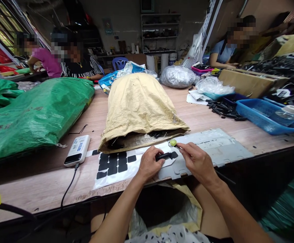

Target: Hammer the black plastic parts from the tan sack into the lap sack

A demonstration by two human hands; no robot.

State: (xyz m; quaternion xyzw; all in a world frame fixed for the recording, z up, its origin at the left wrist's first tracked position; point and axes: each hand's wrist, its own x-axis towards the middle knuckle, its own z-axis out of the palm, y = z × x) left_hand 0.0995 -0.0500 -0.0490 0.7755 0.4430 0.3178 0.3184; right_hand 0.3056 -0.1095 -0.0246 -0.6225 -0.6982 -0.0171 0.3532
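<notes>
My left hand [150, 163] is closed around a short black plastic piece [163, 156], holding it just above the grey board [207, 146]. A black square sticker [173, 155] shows at the piece's right end; whether it is attached I cannot tell. My right hand [197, 162] pinches a thin dark item, mostly hidden by the fingers, beside a small yellow-green round thing [173, 142]. Left of my hands lies a white sheet [137, 167] with rows of black square stickers [113, 163]. Behind them, a beige woven sack [139, 104] opens toward me, with black pieces inside.
A white power bank [77, 150] with a cable lies left of the sheet. Green sacks [40, 111] fill the left side. At right are a blue basket [268, 116], loose black parts [228, 109] and a cardboard box [248, 82]. An open sack [195, 209] rests at my lap.
</notes>
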